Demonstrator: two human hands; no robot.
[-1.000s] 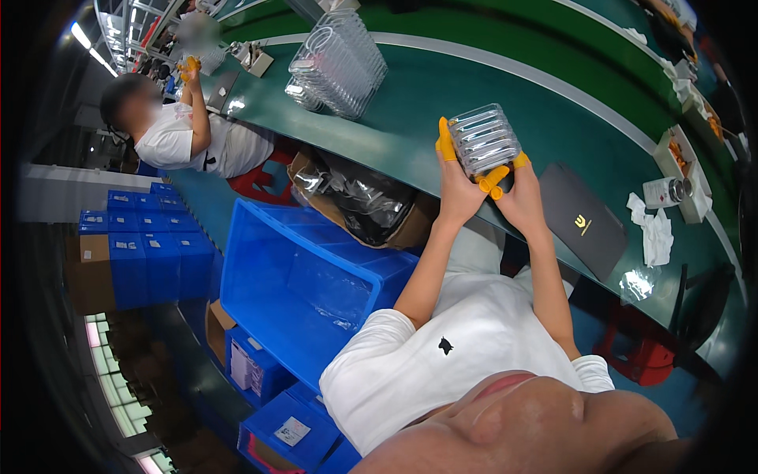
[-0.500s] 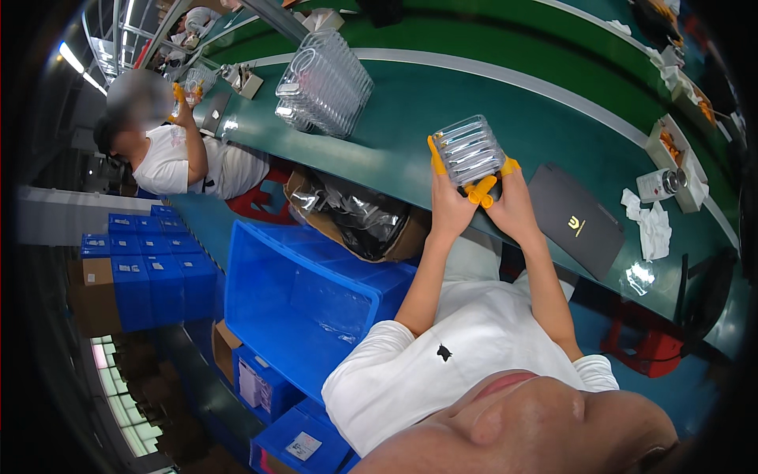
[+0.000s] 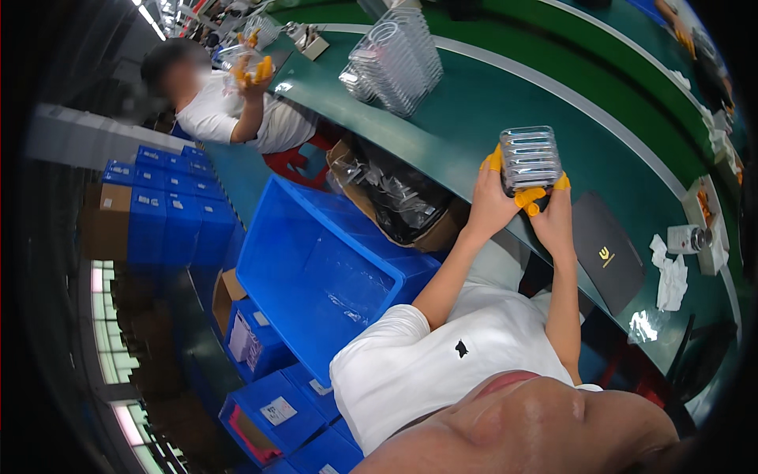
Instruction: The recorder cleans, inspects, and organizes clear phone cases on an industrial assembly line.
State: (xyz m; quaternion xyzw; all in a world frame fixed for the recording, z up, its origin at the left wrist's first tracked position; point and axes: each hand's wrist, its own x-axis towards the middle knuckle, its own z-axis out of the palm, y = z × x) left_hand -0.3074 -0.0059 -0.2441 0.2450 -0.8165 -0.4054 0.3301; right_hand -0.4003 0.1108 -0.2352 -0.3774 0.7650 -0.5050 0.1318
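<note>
A ribbed clear plastic tray [image 3: 530,154], or several nested together, is held up over the near edge of the green bench. My left hand [image 3: 491,202] grips its left side, and my right hand [image 3: 556,221] grips the lower right corner. Yellow finger cots cover the fingertips of both hands, and some fingers meet under the tray's lower edge. Whether anything lies inside the tray I cannot tell. Right of my hands, a flat dark grey case [image 3: 612,272] with a yellow mark rests on the bench.
Farther left on the bench [image 3: 466,130] stands a row of clear plastic trays [image 3: 399,67]. A white bottle [image 3: 685,238] and crumpled tissue [image 3: 671,280] lie at right. Beside me are a large blue bin [image 3: 316,276] and a carton with black bags [image 3: 399,193]. A co-worker [image 3: 237,110] sits at left.
The whole view has swung, so the bench and bins sit differently in it. The tray is still between both my hands and appears more upright. The co-worker's hands have changed position.
</note>
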